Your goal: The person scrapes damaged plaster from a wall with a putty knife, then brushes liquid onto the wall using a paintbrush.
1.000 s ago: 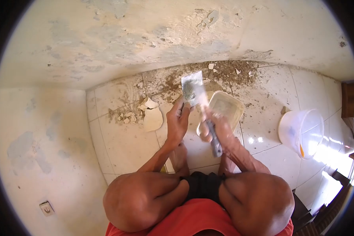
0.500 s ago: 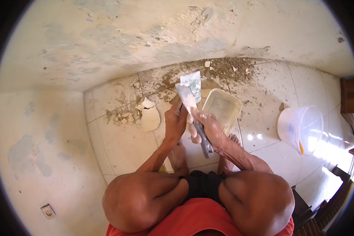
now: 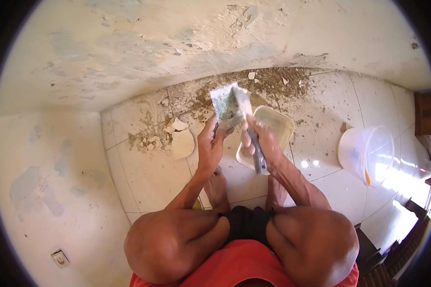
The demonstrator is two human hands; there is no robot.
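My left hand (image 3: 212, 143) grips the lower edge of a small flat plate (image 3: 221, 103) smeared with white and greenish stuff. Its kind is not clear. In my right hand (image 3: 263, 138) is a putty knife (image 3: 258, 158) with a dark grey handle and a whitish, coated blade. The blade lies at the plate's right edge and is a little blurred. Below my right hand, a pale rectangular plastic tub (image 3: 285, 125) rests on the floor, partly hidden by hand and knife.
The wall (image 3: 187, 48) ahead has peeling, patchy paint. Dirt and crumbs (image 3: 277, 81) lie along its foot. Broken plaster pieces (image 3: 182, 143) are on the tiles at left. A clear plastic bucket (image 3: 364, 155) stands right. A wall socket (image 3: 60, 259) is at lower left.
The plate has turned its face more towards me and shifted left. The putty knife has moved right, from crossing in front of the plate to its right edge.
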